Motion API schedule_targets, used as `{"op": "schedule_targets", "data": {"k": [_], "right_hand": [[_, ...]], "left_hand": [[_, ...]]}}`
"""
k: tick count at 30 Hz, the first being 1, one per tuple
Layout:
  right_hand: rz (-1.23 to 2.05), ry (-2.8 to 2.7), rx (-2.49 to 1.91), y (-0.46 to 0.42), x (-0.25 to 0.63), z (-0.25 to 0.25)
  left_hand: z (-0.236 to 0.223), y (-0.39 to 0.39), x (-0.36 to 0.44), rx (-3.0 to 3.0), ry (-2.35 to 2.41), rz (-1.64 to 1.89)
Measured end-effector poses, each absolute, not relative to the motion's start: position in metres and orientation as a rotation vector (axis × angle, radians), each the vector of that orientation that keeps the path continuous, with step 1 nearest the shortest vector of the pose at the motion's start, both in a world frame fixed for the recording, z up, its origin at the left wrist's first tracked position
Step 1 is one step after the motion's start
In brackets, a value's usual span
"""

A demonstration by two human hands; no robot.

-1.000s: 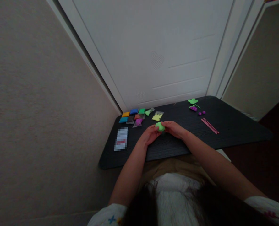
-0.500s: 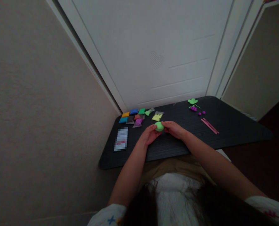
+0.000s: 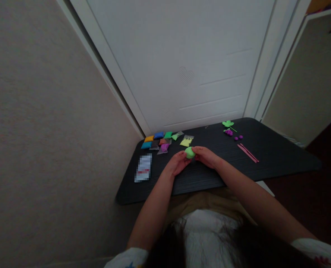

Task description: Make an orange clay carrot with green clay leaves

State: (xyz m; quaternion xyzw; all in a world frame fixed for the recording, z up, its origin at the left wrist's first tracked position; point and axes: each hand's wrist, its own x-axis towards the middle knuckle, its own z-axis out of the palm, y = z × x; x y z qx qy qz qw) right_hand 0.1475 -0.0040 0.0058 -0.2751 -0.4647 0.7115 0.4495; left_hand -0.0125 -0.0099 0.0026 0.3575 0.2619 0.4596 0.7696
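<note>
White cloth of the person's top (image 3: 210, 234) lies nearest to us, short of a dark table (image 3: 204, 182). Taking the rounded, light green, clay-like lump (image 3: 190, 152) as our landmark, we find it between the two hands, over the table. The left hand (image 3: 179, 163) has its fingers closed around the lump's left side, thumb on top. The right hand (image 3: 207, 156) grips the right side, its thumb and fingertips against the surface; we cannot tell how the fingers underneath are placed.

Well to the left of the lump, and slightly nearer to us, lies a pale, pixelated rectangular item (image 3: 144, 168); its print is unreadable. To the right we record two slender pink sticks (image 3: 247, 153), lying side by side, one darker and thinner.

Beyond the lump and left of it, we note clear bags of coloured material (image 3: 159, 135), in orange, blues, greens, purple, reddish brown and a dark shade. A bag of yellow material (image 3: 187, 140) lies just behind the lump. Beyond and to the right are two loose purple balls (image 3: 238, 137), then a purple cluster (image 3: 228, 132), then a bright green leaf-shaped piece (image 3: 227, 124). Farthest from us stands a white panelled door (image 3: 168, 44).
</note>
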Motion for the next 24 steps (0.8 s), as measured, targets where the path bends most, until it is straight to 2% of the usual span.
{"op": "schedule_targets", "data": {"k": [11, 24], "right_hand": [[1.865, -1.090, -0.601, -0.0041, 0.1486, 0.0074], [1.799, -1.172, -0.689, -0.0057, 0.1482, 0.0081]], "left_hand": [[0.0044, -0.0118, -0.0140, 0.808, 0.550, 0.957], [0.0038, -0.0091, -0.0121, 0.743, 0.563, 1.001]]}}
